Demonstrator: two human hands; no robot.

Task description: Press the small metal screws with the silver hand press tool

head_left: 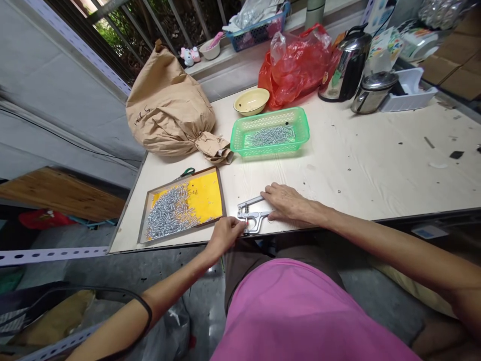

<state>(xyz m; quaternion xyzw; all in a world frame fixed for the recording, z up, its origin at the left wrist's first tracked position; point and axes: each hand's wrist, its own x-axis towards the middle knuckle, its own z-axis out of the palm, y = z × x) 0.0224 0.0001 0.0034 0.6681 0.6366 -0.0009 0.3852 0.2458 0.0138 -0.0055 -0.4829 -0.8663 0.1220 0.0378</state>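
Observation:
Near the table's front edge lies a grey metal hand press, like snap-fastener pliers [256, 215]. My right hand [287, 201] is wrapped around its handles at the right end. My left hand [226, 233] is pinched at the jaw end, by a small red bit; what its fingertips hold is too small to make out. Left of the pliers sits a shallow tray [221, 193] with a yellow lining, and many small silvery metal pieces [165, 213] are heaped on its left side. Behind, a green plastic basket [270, 148] contains more small metal pieces [272, 135].
A tied brown bag [169, 108] stands at the back left, with green-handled scissors [188, 172] behind the tray. Along the back are a cream bowl [251, 102], a red plastic bag [296, 65], a kettle [345, 67] and a metal pot [372, 93]. Small scraps lie on the right.

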